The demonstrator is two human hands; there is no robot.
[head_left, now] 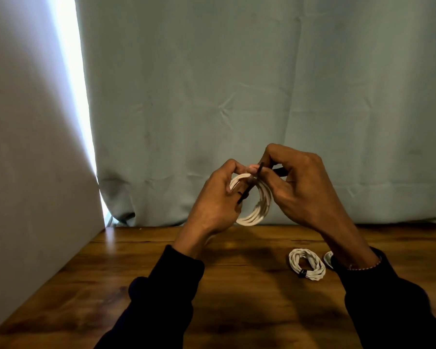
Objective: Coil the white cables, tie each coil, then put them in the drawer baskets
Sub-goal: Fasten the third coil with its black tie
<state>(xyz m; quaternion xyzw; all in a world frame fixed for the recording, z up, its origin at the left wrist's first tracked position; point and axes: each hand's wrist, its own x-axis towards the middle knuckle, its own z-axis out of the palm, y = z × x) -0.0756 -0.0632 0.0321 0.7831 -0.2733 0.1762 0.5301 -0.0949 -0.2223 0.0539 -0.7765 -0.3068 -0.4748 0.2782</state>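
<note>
Above the wooden table (141, 273) I hold a coil of white cable (258, 210) upright between both hands. My left hand (215, 205) grips the coil's left side. My right hand (300, 187) pinches a thin black tie (249, 185) that crosses the top of the coil. A second white coil (307, 265), bound with a black tie, lies flat on the table at the right. Part of a third white coil (328, 258) peeks out from behind my right wrist. No drawer or basket is in view.
A grey-green curtain (237, 96) hangs right behind the table's far edge. A pale wall panel (23, 172) stands along the table's left side, with a bright strip of light between it and the curtain.
</note>
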